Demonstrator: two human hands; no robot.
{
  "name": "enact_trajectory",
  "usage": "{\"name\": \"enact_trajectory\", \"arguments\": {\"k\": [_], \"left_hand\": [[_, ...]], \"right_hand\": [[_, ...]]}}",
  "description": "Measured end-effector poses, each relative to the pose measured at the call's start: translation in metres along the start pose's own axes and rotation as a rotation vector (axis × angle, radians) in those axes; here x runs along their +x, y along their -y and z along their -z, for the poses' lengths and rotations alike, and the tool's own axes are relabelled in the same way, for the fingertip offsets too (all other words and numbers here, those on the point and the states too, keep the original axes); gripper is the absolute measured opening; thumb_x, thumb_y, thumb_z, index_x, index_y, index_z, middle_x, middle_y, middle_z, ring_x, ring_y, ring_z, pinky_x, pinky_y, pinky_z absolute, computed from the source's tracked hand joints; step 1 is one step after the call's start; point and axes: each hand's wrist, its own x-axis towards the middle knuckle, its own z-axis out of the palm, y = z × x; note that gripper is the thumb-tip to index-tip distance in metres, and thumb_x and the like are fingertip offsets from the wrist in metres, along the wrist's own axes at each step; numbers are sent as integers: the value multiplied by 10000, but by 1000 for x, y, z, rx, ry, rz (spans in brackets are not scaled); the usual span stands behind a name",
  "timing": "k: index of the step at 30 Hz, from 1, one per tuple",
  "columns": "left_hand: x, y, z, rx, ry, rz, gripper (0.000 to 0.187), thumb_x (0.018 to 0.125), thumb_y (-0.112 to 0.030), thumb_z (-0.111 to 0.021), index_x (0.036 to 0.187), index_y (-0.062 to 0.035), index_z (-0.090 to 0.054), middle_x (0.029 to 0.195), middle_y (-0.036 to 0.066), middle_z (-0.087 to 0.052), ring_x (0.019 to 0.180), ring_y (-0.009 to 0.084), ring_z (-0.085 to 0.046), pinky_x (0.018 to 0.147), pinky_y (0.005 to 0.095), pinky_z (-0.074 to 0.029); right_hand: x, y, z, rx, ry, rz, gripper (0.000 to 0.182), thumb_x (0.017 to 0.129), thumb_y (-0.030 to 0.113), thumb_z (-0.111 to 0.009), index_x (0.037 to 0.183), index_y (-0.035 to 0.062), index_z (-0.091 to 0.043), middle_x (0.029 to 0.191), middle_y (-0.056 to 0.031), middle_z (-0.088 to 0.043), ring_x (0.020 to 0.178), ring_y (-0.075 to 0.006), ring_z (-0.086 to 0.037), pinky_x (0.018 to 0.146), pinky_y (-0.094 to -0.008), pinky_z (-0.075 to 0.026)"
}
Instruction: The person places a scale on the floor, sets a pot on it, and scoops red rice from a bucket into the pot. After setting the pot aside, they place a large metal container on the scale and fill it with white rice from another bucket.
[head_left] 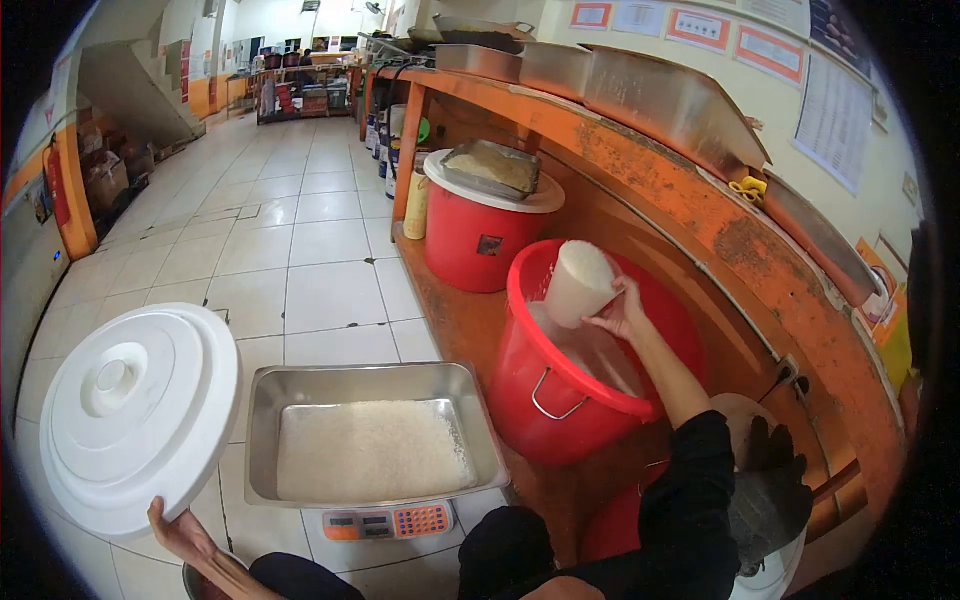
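Note:
My right hand (pixel 622 312) grips a white scoop cup (pixel 578 283) heaped with rice, held inside the open red bucket (pixel 545 400) on the low orange shelf. My left hand (pixel 180 530) holds the bucket's round white lid (pixel 140 415) by its lower edge, tilted up at the left. Between them a steel tray (pixel 370 380) with a flat layer of white rice (pixel 370 450) rests on a digital scale (pixel 388 521) on the tiled floor.
A second red bucket (pixel 480 240) with a white lid and a steel pan on top stands further along the shelf. Steel trays (pixel 640 90) line the orange counter above. A black glove (pixel 775 470) lies at the right. Open tiled floor stretches left and ahead.

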Motion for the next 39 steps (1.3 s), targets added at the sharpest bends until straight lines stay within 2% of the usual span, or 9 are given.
{"name": "enact_trajectory", "arguments": {"k": [7,8,14,17,20,23,26,32,39], "left_hand": [[-17,-3,-16,-90,-51,-32,492,676,13,-549,1131,117,-394,1175,164,-427,1103,267,-399,998,382,-282],[-20,-2,-22,-96,-63,-57,501,670,13,-549,1133,115,-388,1171,167,-426,1102,275,-401,993,391,-289],[-38,-7,-47,-83,-63,-44,507,660,0,-549,1121,122,-378,1144,198,-418,1097,322,-406,984,447,-307],[-42,-12,-52,-110,-54,-6,532,653,14,-538,1138,131,-354,1159,207,-407,1106,322,-401,997,448,-293],[-44,-18,-58,-63,-26,-54,571,644,22,-530,1164,137,-324,1183,213,-393,1118,326,-394,1000,449,-290],[-42,-18,-54,-31,-48,-39,607,639,19,-527,1187,143,-296,1204,218,-381,1134,330,-382,1004,449,-283],[-42,-17,-56,-10,-30,-76,612,638,11,-534,1188,143,-301,1210,220,-382,1145,332,-374,1002,456,-283],[-40,-15,-53,-8,-57,-77,598,639,12,-533,1181,141,-317,1205,227,-388,1149,336,-371,997,462,-294],[-43,-10,-62,-42,-56,-59,610,644,46,-521,1205,117,-289,1198,215,-384,1139,329,-372,997,457,-289]], "right_hand": [[-57,16,-94,-10,259,-73,748,625,344,-494,1307,137,-268,1354,-119,-252,1234,-355,-254,915,-546,-323],[-67,8,-113,-21,276,-84,706,618,341,-483,1274,134,-324,1295,-122,-346,1169,-346,-340,861,-498,-390],[-75,-78,-166,109,405,-349,736,622,312,-484,1298,122,-266,1300,-173,-302,1181,-396,-319,822,-509,-458],[-80,-122,-184,-26,314,-337,682,629,289,-496,1263,92,-339,1300,-168,-307,1156,-389,-347,799,-521,-467],[-50,-182,-182,-287,322,-203,638,656,291,-551,1236,84,-386,1233,-149,-399,1152,-368,-367,825,-468,-454],[-6,-255,-172,-917,278,497,635,633,250,-638,1211,86,-434,1154,-175,-452,1157,-382,-337,853,-417,-436],[-54,-243,-210,-1344,210,685,674,602,255,-665,1222,113,-442,1243,-293,-288,1133,-430,-320,951,-459,-300],[-84,-239,-228,-1498,454,906,733,593,233,-707,1261,191,-409,1298,-313,-132,1175,-477,-236,934,-499,-334],[-78,-223,-238,-1524,436,1158,760,584,218,-718,1270,191,-391,1293,-292,-177,1177,-462,-248,767,-451,-477]]}}
